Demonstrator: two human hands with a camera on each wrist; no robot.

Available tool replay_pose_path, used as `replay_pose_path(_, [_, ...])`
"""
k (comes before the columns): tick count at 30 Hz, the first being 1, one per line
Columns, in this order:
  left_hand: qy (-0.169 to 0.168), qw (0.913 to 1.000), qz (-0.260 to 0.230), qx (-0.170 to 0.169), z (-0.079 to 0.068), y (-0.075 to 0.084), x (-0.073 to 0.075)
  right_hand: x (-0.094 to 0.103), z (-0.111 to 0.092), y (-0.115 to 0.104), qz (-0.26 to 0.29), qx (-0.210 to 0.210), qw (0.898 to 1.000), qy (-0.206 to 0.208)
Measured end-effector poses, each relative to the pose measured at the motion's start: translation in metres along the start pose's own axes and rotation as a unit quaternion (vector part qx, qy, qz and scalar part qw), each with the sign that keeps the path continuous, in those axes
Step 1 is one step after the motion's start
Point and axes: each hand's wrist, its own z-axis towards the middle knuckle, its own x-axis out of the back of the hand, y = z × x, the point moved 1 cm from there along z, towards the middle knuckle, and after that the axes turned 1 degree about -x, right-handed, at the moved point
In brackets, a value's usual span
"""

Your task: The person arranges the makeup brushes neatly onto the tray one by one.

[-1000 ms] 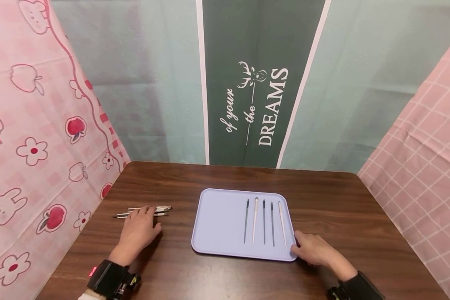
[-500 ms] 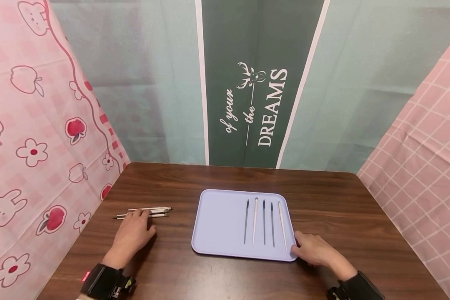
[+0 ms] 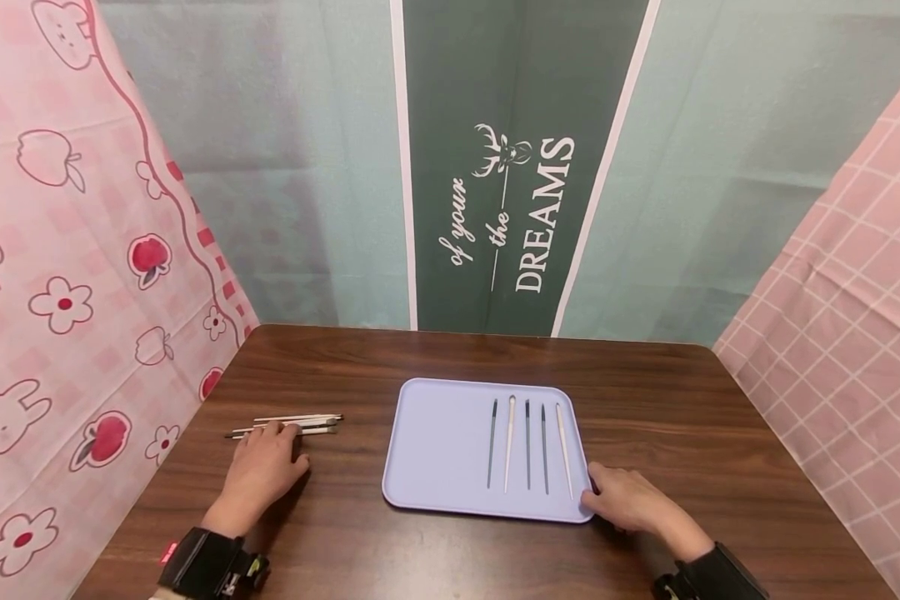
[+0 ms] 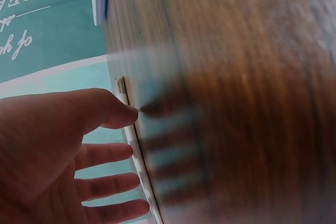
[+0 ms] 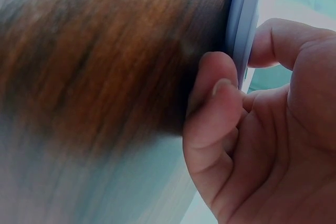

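My left hand lies over a small bunch of thin brushes at the table's left. In the left wrist view its fingers are nearly straight, and the fingertips and thumb reach a pale-handled brush with short bristles. My right hand grips the near right corner of a lilac tray. Its thumb is over the rim and its fingers are curled at the underside, as the right wrist view shows along the tray edge. Several brushes, some with grey handles and some pale, stand side by side on the tray's right half.
The dark wood table carries the tray at its middle. A green cloth with white lettering hangs behind. Pink patterned cloths hang along the left and right sides.
My left hand has drawn back slightly toward me and to the left, uncovering more of the brush bunch. The right hand and the tray have stayed in place.
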Motion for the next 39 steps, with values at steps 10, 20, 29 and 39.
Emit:
replay_pose_path(10, [0.014,0.9999,0.006,-0.008,0.004,-0.004,0.000,0.000,0.001,0.002,0.002,0.002,1.000,-0.001])
replay_pose_path(20, [0.036,0.9988,0.019,-0.027,0.012,-0.009,-0.002,0.000,0.001,0.002,0.002,0.005,1.000,0.006])
replay_pose_path(29, [0.028,0.9989,0.028,-0.024,0.015,-0.010,-0.001,0.000,0.001,0.001,0.000,0.001,1.000,0.004])
replay_pose_path(39, [0.034,0.9977,0.035,-0.047,0.014,-0.013,0.002,0.000,0.000,0.000,0.000,0.000,1.000,0.002])
